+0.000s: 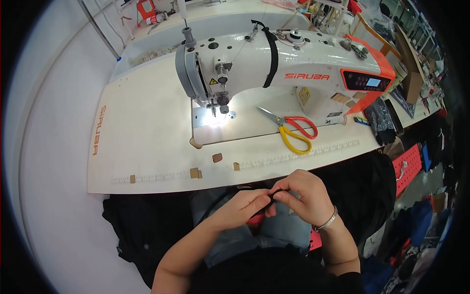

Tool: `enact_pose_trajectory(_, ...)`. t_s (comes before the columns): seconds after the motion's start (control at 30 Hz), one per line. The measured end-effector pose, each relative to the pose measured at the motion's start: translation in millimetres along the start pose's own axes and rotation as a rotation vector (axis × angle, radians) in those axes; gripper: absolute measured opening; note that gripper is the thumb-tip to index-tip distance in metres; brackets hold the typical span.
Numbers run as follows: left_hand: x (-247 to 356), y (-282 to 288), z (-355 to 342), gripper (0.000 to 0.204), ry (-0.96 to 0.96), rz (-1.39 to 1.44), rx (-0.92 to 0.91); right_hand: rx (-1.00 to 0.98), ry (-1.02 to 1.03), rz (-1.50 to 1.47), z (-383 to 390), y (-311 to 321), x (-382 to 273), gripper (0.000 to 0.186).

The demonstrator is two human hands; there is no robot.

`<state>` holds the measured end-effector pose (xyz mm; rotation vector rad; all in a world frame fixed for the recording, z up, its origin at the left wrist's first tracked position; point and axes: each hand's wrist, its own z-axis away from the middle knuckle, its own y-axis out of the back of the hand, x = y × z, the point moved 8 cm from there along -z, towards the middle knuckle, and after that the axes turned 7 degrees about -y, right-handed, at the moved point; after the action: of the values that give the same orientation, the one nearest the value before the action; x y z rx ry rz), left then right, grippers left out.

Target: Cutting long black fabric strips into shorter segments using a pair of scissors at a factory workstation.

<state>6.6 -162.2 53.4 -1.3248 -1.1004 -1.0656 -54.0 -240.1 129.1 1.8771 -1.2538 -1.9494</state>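
Just in front of the table's near edge, above my lap, my two hands meet. My left hand (245, 207) is closed, its thumb and fingers pinching a narrow black strip (215, 205) that looks like fabric. My right hand (304, 195), with a bracelet (327, 219) at its wrist, pinches the same strip close beside the left thumb. One length of the strip trails away to the left below the table edge. The part between my fingers is mostly covered, so its exact shape does not show.
A white and orange sewing machine (303, 59) stands on the white table (142, 127), its lamp lit over the needle plate (208, 117). Scissors with red and yellow handles (293, 132) lie by its arm. Black cloth (152, 220) hangs below the table's front edge.
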Motion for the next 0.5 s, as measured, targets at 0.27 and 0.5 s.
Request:
enact_pose_trajectory(0.27, -24, 3, 10, 0.029, 0.239, 0.174, -0.006, 0.103, -0.242, -0.197, 7, 4, 35, 0.013)
enact_pose_trajectory(0.5, -27, 10, 21, 0.024, 0.253, 0.0, 0.028, 0.09, -0.423, -0.296, 11, 2, 54, 0.012)
